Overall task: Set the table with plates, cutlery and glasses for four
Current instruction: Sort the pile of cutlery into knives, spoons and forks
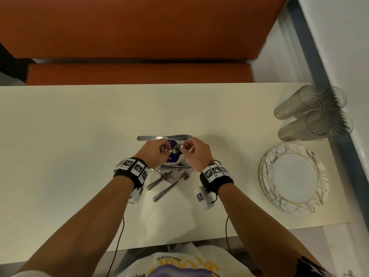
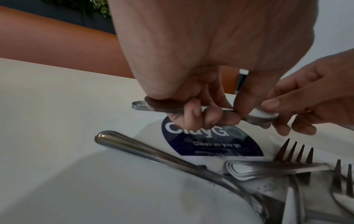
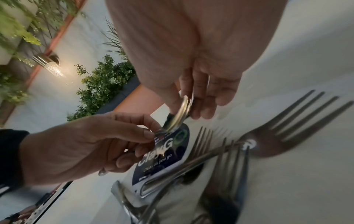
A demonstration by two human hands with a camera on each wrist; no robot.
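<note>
While your left hand [image 1: 154, 151] pinches the spoon [image 1: 177, 149] by its handle, your right hand [image 1: 196, 151] grips its bowl above the purple sticker [image 1: 173, 158]. One knife [image 1: 164, 138] lies just beyond; forks [image 1: 171, 179] are heaped under your wrists. Further right on the counter [image 1: 69, 146], four glasses [image 1: 311, 114] lie tipped beside a plate stack [image 1: 293, 178].

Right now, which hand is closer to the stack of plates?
The right hand. It is over the middle of the table, holding spoons, with the stack of plates off to its right. The left hand sits farther away, on the other side of the right hand.
</note>
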